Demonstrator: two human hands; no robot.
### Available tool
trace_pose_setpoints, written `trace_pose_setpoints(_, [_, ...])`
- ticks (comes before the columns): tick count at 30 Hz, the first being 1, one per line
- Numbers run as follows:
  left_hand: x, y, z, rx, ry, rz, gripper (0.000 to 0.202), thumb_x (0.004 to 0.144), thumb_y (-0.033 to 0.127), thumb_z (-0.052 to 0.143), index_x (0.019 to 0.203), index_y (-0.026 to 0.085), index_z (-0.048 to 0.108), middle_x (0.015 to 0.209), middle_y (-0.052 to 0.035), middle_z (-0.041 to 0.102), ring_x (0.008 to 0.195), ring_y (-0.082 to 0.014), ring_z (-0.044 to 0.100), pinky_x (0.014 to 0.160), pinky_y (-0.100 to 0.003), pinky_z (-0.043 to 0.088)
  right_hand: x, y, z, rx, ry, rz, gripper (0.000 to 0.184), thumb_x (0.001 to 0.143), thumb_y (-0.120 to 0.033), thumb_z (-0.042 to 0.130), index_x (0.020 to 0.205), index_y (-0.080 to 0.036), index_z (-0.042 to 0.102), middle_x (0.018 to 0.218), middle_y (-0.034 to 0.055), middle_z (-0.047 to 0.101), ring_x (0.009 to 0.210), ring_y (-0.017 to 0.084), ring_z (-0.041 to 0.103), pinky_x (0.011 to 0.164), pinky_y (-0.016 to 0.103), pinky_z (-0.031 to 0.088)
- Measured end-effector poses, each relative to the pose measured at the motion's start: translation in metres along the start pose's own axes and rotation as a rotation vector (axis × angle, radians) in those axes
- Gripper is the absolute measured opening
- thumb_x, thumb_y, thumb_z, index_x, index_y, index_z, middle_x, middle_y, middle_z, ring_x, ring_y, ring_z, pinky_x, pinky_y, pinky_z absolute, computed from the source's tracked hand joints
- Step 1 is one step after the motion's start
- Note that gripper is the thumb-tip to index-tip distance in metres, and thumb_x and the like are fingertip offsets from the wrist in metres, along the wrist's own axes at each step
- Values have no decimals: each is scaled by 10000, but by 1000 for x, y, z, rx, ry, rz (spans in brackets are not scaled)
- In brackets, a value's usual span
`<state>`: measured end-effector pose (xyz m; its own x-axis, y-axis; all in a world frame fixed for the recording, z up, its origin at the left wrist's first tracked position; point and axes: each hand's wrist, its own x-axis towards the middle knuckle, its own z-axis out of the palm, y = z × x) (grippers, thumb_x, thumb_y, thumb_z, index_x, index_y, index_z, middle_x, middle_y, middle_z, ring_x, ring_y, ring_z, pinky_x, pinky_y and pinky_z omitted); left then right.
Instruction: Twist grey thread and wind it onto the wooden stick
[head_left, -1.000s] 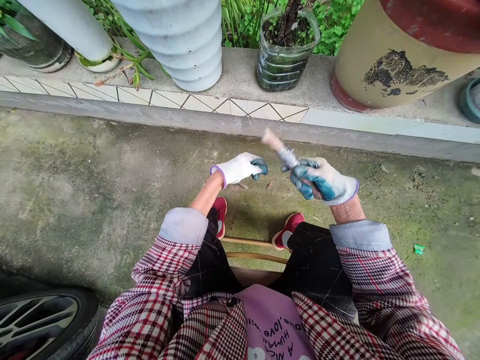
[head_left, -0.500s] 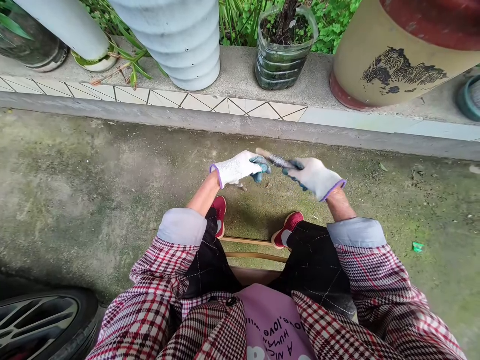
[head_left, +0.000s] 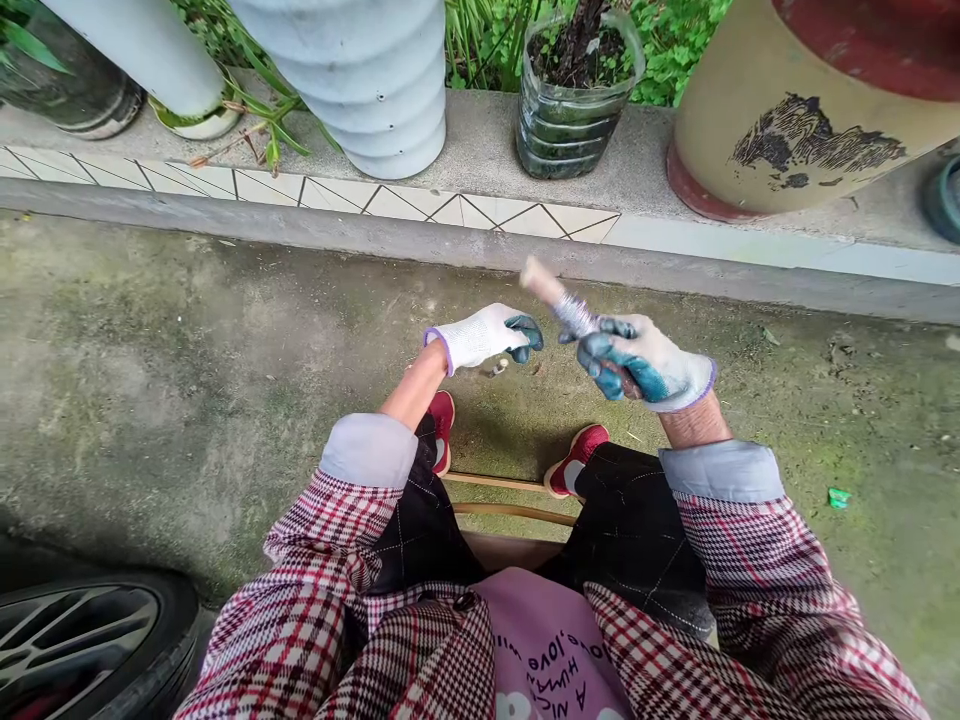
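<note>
I sit over a concrete floor with both hands in white gloves with blue-green fingers. My right hand [head_left: 641, 360] is closed round a short stick-like tool [head_left: 559, 298] with a pale tip and a whitish bristly or wrapped middle, which points up and to the left. My left hand [head_left: 484, 335] hovers just left of it with fingers curled in a pinch, apart from the tool. A small pale bit [head_left: 499, 366] shows just below the left fingers. What the left fingers hold, if anything, is too small to make out.
A raised tiled ledge [head_left: 480, 215] runs across ahead, bearing a ribbed grey pipe [head_left: 360, 80], a cut plastic bottle planter [head_left: 574, 95] and a large tan pot [head_left: 810, 100]. A car tyre [head_left: 90, 635] sits at the lower left. My red shoes [head_left: 577, 458] rest on the floor.
My right hand has turned palm-up and swung the tool away from the left fingers, its tip now raised toward the ledge. The left hand stays almost still.
</note>
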<state>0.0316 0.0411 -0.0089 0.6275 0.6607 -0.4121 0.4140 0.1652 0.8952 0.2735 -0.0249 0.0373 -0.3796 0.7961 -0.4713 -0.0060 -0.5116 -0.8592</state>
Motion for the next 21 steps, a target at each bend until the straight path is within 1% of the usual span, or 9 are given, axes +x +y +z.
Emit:
trace_pose_setpoints(2, [2,-4,-1,19,3,18,111,797,168,649,846,141,744,744,-29,722,617,-118,584,580,-231,431,-1,2,1,-163,-157,122,461,677,-534,900,877,-161,719,598,-17,592,414,107,482,354,250,372])
trace_pose_setpoints(4, [2,-7,-2,52,-27,35,90,770,191,659,808,151,729,717,-8,689,612,-111,570,565,-221,419,1,7,3,-364,-282,190,390,734,-506,849,894,-167,745,640,-6,618,470,113,513,417,250,400])
trace_pose_setpoints(6, [1,-7,-3,84,-52,16,92,763,212,655,803,164,722,692,7,664,602,-109,566,541,-211,400,8,16,5,-641,-320,190,264,823,-442,765,907,-191,765,677,-5,639,531,118,531,483,249,393])
trace_pose_setpoints(9, [-2,-6,-1,117,-38,-26,61,767,217,665,744,169,693,642,8,636,558,-101,531,501,-208,363,24,26,5,-1174,-197,244,138,869,-329,707,840,-204,757,692,23,667,601,156,575,553,284,365])
trace_pose_setpoints(10, [-2,-5,0,123,-38,-38,68,770,216,673,723,168,685,629,5,634,544,-99,520,491,-209,357,29,28,3,-1298,-128,279,140,882,-325,697,851,-203,758,715,42,682,627,174,599,570,298,367])
trace_pose_setpoints(12, [-2,-4,4,103,-42,-57,71,788,214,689,735,166,694,629,-5,655,529,-98,523,482,-210,362,36,28,-2,-1392,5,302,166,903,-350,686,904,-202,762,751,60,697,663,197,624,588,311,383])
trace_pose_setpoints(14, [-1,-3,6,25,-32,-63,63,816,221,710,828,162,730,685,-23,708,552,-103,573,512,-213,418,37,25,-8,-1294,142,269,192,916,-381,681,930,-203,753,728,46,675,639,190,612,577,305,405])
trace_pose_setpoints(17, [0,0,5,-121,-8,-32,131,847,239,760,929,136,753,790,-64,767,656,-122,673,632,-240,530,31,21,-10,-866,320,183,199,903,-394,699,921,-198,726,671,10,617,534,149,549,493,282,429])
trace_pose_setpoints(21, [-2,8,3,-241,-23,18,75,858,164,756,887,94,756,817,-92,785,751,-141,732,765,-282,585,20,17,1,-288,340,8,279,824,-428,802,896,-177,707,642,-13,571,465,103,476,381,247,408])
